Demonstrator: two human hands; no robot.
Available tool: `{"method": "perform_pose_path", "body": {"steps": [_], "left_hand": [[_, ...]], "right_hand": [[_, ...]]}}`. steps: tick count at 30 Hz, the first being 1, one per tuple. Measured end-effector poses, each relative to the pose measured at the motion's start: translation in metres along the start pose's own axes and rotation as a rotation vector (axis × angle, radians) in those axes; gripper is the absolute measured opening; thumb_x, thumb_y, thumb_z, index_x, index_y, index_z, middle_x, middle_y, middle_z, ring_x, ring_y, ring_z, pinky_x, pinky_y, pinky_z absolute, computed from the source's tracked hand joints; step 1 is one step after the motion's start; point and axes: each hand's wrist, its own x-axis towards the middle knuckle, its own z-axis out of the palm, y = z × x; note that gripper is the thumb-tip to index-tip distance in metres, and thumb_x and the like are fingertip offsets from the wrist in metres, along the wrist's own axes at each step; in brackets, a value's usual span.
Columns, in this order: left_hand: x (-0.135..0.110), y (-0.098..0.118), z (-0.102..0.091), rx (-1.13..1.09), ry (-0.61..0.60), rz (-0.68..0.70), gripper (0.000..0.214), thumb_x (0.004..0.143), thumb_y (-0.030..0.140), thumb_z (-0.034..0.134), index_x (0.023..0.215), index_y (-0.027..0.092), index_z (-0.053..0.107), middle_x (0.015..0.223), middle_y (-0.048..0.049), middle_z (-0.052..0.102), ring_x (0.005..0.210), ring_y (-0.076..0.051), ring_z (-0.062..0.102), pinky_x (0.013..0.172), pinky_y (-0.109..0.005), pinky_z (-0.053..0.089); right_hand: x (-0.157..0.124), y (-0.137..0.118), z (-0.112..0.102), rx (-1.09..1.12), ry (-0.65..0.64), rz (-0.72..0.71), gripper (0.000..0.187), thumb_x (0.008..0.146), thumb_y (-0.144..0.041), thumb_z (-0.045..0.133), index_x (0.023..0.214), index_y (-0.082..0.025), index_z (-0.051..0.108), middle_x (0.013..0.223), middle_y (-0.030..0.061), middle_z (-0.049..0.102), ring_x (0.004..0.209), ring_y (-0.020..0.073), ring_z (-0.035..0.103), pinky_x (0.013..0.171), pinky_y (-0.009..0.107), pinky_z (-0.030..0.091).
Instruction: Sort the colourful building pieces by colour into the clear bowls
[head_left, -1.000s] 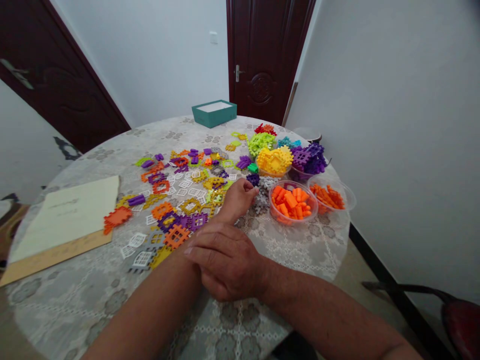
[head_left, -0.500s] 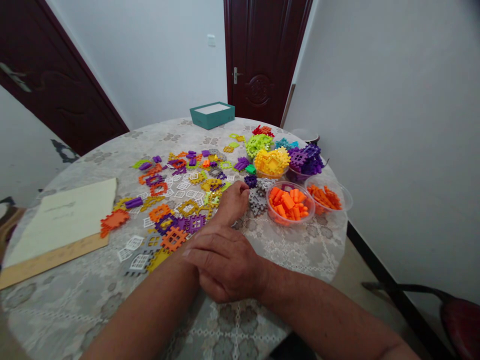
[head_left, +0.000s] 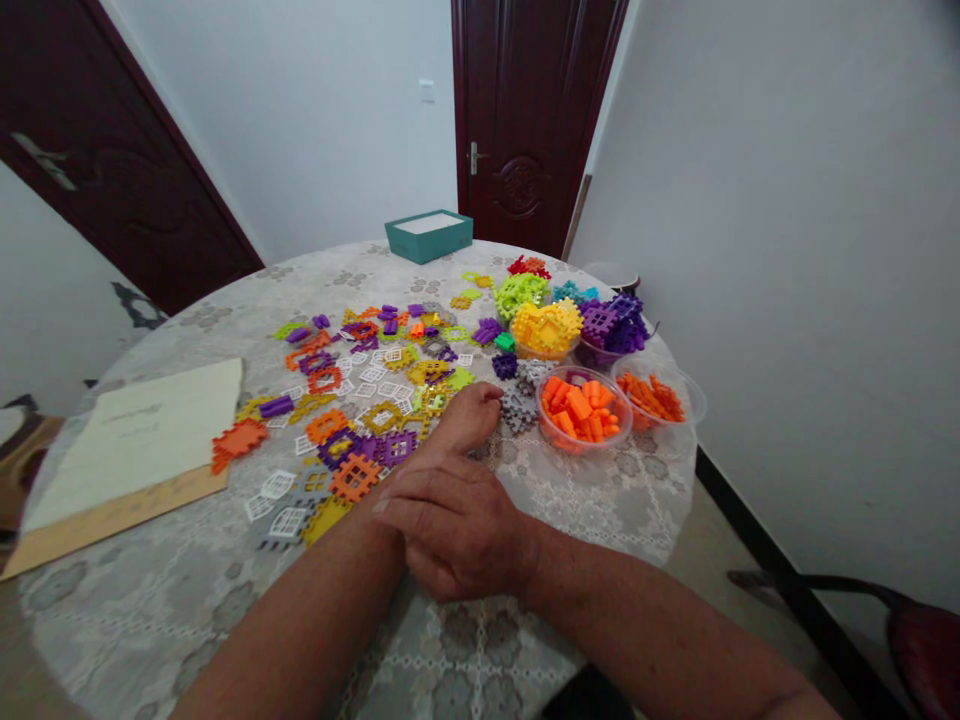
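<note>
My left hand (head_left: 471, 415) lies on the table beside grey interlocking plastic pieces (head_left: 519, 410), its fingers curled in and nothing seen in them. Across my left forearm (head_left: 360, 545) rests my right hand (head_left: 459, 520), fingers bent round it near the wrist. Left of my hands spread loose building pieces: white window frames (head_left: 373, 374), purple squares (head_left: 394, 447), an orange lattice square (head_left: 355, 478) and yellow-green frames (head_left: 382, 416). To the right, a clear tub (head_left: 541, 420) holds orange blocks (head_left: 580, 402).
Another tub holds thin orange pieces (head_left: 654, 397). Behind are heaps of yellow (head_left: 547, 328), purple (head_left: 615, 322) and lime pieces (head_left: 521, 297). A green box (head_left: 429, 240) stands at the far edge. Paper (head_left: 150, 425) lies at left, and a chair (head_left: 926, 640) is at right.
The view has shifted slightly, so everything sits a little further right and lower. My hands keep their places on the table, and no piece has visibly moved.
</note>
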Motion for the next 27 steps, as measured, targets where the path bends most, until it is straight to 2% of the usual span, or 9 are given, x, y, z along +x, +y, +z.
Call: {"method": "perform_pose_path", "body": {"steps": [4, 7, 11, 13, 15, 18, 21, 24, 27], "left_hand": [[0.001, 0.003, -0.001, -0.003, -0.055, 0.005, 0.036, 0.089, 0.013, 0.056, 0.119, 0.017, 0.076, 0.103, -0.0089, 0.08, 0.088, -0.019, 0.073, 0.084, -0.029, 0.056], [-0.002, 0.005, -0.001, -0.002, -0.047, -0.009, 0.037, 0.09, 0.012, 0.055, 0.12, 0.017, 0.076, 0.104, -0.0085, 0.08, 0.084, -0.018, 0.073, 0.082, -0.028, 0.056], [-0.009, 0.008, -0.002, 0.02, -0.031, -0.016, 0.037, 0.091, 0.013, 0.057, 0.122, 0.021, 0.075, 0.095, -0.0058, 0.08, 0.08, -0.018, 0.072, 0.078, -0.028, 0.057], [-0.012, 0.011, -0.008, 0.043, -0.021, -0.004, 0.039, 0.091, 0.014, 0.058, 0.126, 0.021, 0.074, 0.095, -0.0053, 0.08, 0.082, -0.019, 0.073, 0.079, -0.029, 0.057], [-0.016, 0.014, -0.02, 0.066, -0.011, 0.017, 0.04, 0.09, 0.013, 0.06, 0.127, 0.02, 0.073, 0.104, -0.0062, 0.08, 0.09, -0.02, 0.073, 0.084, -0.029, 0.057], [-0.029, 0.013, -0.055, 0.122, 0.032, 0.091, 0.036, 0.09, 0.014, 0.062, 0.124, 0.02, 0.074, 0.118, -0.0076, 0.078, 0.105, -0.021, 0.072, 0.095, -0.03, 0.054], [-0.046, -0.002, -0.107, 0.297, 0.204, 0.172, 0.033, 0.095, 0.023, 0.06, 0.125, 0.021, 0.073, 0.117, -0.0082, 0.079, 0.106, -0.021, 0.072, 0.099, -0.032, 0.053], [-0.06, -0.034, -0.168, 0.473, 0.368, 0.058, 0.033, 0.096, 0.023, 0.059, 0.126, 0.02, 0.072, 0.116, -0.0083, 0.079, 0.106, -0.021, 0.073, 0.097, -0.032, 0.054], [-0.07, -0.073, -0.225, 0.633, 0.469, -0.147, 0.036, 0.095, 0.023, 0.058, 0.129, 0.024, 0.072, 0.12, -0.0055, 0.079, 0.111, -0.021, 0.072, 0.099, -0.03, 0.054]], "right_hand": [[0.003, -0.001, -0.001, 0.049, 0.035, 0.011, 0.036, 0.089, -0.02, 0.052, 0.121, -0.014, 0.068, 0.112, 0.0119, 0.074, 0.11, 0.0227, 0.067, 0.1, 0.042, 0.059], [0.006, -0.004, -0.005, 0.097, 0.093, -0.001, 0.036, 0.089, -0.016, 0.053, 0.122, -0.014, 0.067, 0.11, 0.0118, 0.075, 0.108, 0.023, 0.068, 0.098, 0.042, 0.06], [0.008, -0.006, -0.015, 0.146, 0.167, 0.002, 0.038, 0.086, -0.009, 0.055, 0.122, -0.014, 0.068, 0.107, 0.012, 0.076, 0.103, 0.0232, 0.071, 0.091, 0.041, 0.061], [0.007, -0.003, -0.021, 0.152, 0.215, 0.05, 0.041, 0.086, -0.005, 0.054, 0.122, -0.016, 0.068, 0.106, 0.0113, 0.075, 0.103, 0.0229, 0.071, 0.09, 0.041, 0.061], [0.006, 0.002, -0.025, 0.135, 0.264, 0.114, 0.041, 0.087, -0.003, 0.054, 0.12, -0.019, 0.07, 0.105, 0.01, 0.075, 0.102, 0.0227, 0.071, 0.089, 0.041, 0.06], [0.004, 0.011, -0.027, 0.102, 0.28, 0.207, 0.035, 0.09, -0.004, 0.053, 0.114, -0.022, 0.071, 0.101, 0.0083, 0.074, 0.099, 0.0227, 0.07, 0.088, 0.043, 0.059], [0.001, 0.017, -0.024, 0.091, 0.239, 0.264, 0.029, 0.094, -0.006, 0.054, 0.112, -0.022, 0.071, 0.1, 0.008, 0.073, 0.097, 0.0224, 0.068, 0.087, 0.043, 0.057], [-0.003, 0.018, -0.017, 0.085, 0.157, 0.3, 0.028, 0.096, -0.008, 0.054, 0.115, -0.022, 0.068, 0.103, 0.0081, 0.073, 0.099, 0.0225, 0.067, 0.089, 0.042, 0.056], [-0.007, 0.018, -0.01, 0.094, 0.088, 0.313, 0.027, 0.097, -0.009, 0.054, 0.118, -0.022, 0.066, 0.106, 0.0084, 0.073, 0.1, 0.0228, 0.066, 0.09, 0.042, 0.055]]}}
